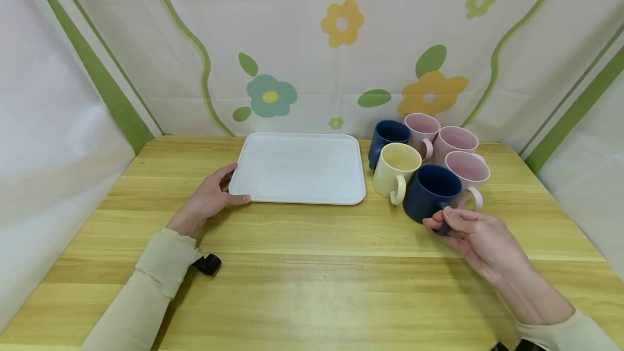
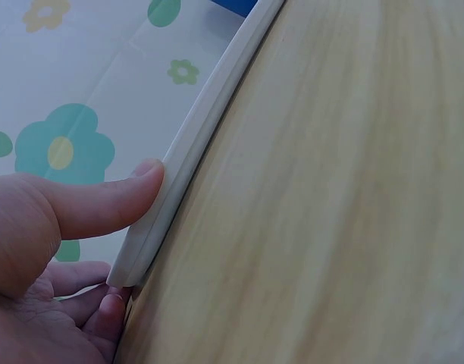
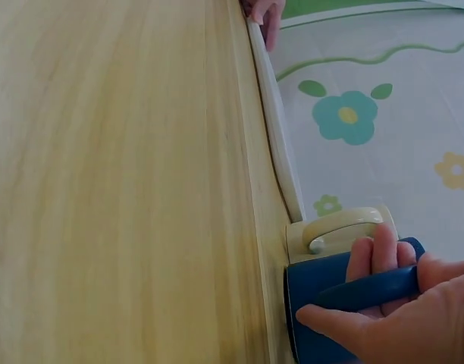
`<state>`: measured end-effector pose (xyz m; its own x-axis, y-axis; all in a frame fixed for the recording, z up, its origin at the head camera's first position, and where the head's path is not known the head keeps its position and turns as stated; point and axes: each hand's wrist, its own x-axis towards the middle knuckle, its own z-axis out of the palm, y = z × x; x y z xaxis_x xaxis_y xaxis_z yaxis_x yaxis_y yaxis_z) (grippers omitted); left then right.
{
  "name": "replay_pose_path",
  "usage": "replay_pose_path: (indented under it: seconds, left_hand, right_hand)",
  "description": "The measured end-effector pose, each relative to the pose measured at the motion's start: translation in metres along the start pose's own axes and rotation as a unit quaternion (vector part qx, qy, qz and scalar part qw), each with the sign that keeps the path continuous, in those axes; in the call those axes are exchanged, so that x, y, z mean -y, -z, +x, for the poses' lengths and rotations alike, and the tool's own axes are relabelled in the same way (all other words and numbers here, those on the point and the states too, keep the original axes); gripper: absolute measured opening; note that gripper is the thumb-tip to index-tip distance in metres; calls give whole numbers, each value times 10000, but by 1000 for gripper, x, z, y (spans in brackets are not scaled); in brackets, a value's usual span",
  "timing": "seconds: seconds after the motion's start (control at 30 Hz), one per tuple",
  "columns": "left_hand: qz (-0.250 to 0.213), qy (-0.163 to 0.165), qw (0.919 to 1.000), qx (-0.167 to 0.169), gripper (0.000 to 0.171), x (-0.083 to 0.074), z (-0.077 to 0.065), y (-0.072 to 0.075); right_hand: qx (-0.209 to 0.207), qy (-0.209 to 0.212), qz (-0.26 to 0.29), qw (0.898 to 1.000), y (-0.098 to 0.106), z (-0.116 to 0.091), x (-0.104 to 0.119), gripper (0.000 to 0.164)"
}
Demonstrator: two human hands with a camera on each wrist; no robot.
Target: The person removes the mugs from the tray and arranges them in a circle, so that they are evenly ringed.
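At the near left corner of a white rectangular tray [image 1: 297,169], my left hand [image 1: 210,195] grips the rim. Its thumb [image 2: 111,203] lies along the front edge while the other fingers reach round the left side. My right hand [image 1: 489,240] holds the handle of the front dark blue mug [image 1: 425,198], which stands upright among several mugs right of the tray. In the right wrist view, fingers [image 3: 385,246] pass through the blue handle [image 3: 372,290]. A cream mug [image 1: 396,171] is just left of it, and a pink mug [image 1: 465,169] stands behind on its right.
A second dark blue mug [image 1: 388,137] and two more pink mugs, one at the back [image 1: 420,129] and one to its right [image 1: 450,145], make up the cluster. The wooden table [image 1: 312,280] extends toward me. A flower-printed cloth [image 1: 302,26] hangs behind it.
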<state>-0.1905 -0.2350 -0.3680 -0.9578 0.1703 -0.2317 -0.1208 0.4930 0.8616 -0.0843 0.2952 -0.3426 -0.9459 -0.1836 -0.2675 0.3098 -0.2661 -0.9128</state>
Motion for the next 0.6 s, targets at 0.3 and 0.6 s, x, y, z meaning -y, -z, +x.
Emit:
replay_pose_path:
  seconds: [0.3, 0.6]
  left_hand:
    - [-51, 86, 9999, 6, 108, -2, 0, 0]
    - [851, -377, 9956, -102, 102, -9, 1, -3]
  right_hand:
    - [-106, -79, -1249, 9921, 4, 5, 7, 24]
    - [-1583, 525, -5562, 8141, 2, -5, 48, 55]
